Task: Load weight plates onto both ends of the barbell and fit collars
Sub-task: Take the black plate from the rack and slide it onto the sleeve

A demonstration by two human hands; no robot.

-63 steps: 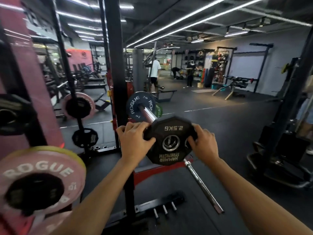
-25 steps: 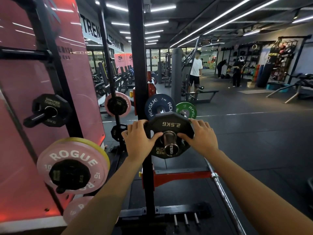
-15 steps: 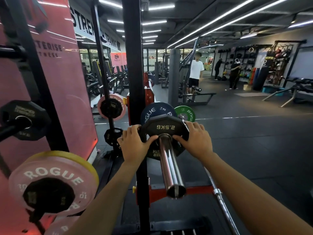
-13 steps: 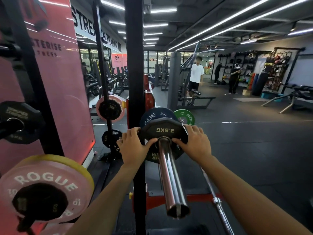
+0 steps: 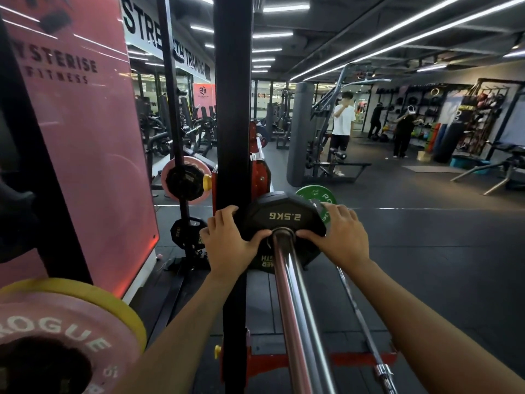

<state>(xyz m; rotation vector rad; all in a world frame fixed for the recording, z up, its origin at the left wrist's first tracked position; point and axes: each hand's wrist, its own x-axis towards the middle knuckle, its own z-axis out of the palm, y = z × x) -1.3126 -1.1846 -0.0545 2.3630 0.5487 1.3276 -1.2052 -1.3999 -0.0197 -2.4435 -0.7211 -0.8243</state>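
A black 2.5KG plate (image 5: 284,216) sits far along the chrome barbell sleeve (image 5: 292,308), which runs from the plate toward me. My left hand (image 5: 227,243) grips the plate's left edge, thumb across its face near the bore. My right hand (image 5: 341,237) grips the right edge the same way. The blue plate behind it is hidden. A green plate (image 5: 322,199) shows behind the black plate to the right. No collar is in view.
A black rack upright (image 5: 233,109) stands just left of the sleeve. Pink Rogue plates hang on storage pegs at lower left (image 5: 56,336) and further back (image 5: 186,182). A second bar (image 5: 366,334) lies on the floor at right. People stand in the background.
Both hands have slid the 2.5KG plate from the sleeve's tip far inward along the bar, up to the blue plate. More bare sleeve now shows on my side.
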